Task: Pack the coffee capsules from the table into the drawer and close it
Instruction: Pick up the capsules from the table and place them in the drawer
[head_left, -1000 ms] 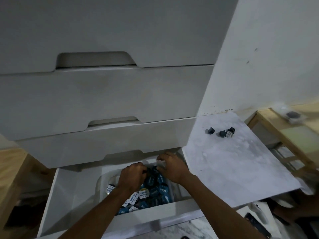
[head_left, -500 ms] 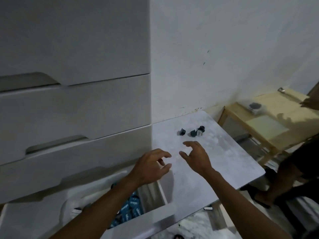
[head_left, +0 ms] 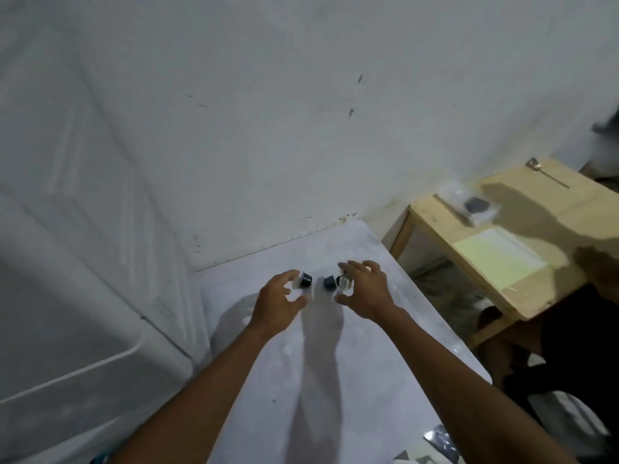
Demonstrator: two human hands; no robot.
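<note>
Dark coffee capsules lie near the far end of the pale marble table (head_left: 335,380). One capsule (head_left: 305,279) sits just in front of my left hand's (head_left: 279,301) spread fingertips. A second dark capsule (head_left: 330,282) and a white-lidded one (head_left: 344,283) lie at my right hand's (head_left: 363,289) fingers, which curve over them without gripping. Both hands hover with fingers apart and hold nothing. The white drawer unit (head_left: 67,296) stands at the left; its open drawer is mostly out of view at the bottom left.
A white wall rises behind the table. To the right stands a low wooden table (head_left: 502,249) with a plastic bag (head_left: 475,207), a spoon (head_left: 546,172) and a pale sheet. Another person's dark clothing and hand (head_left: 599,272) fill the right edge.
Both hands left the capsule-filled drawer and reached forward across the table to the loose capsules. The view swung right, away from the drawers.
</note>
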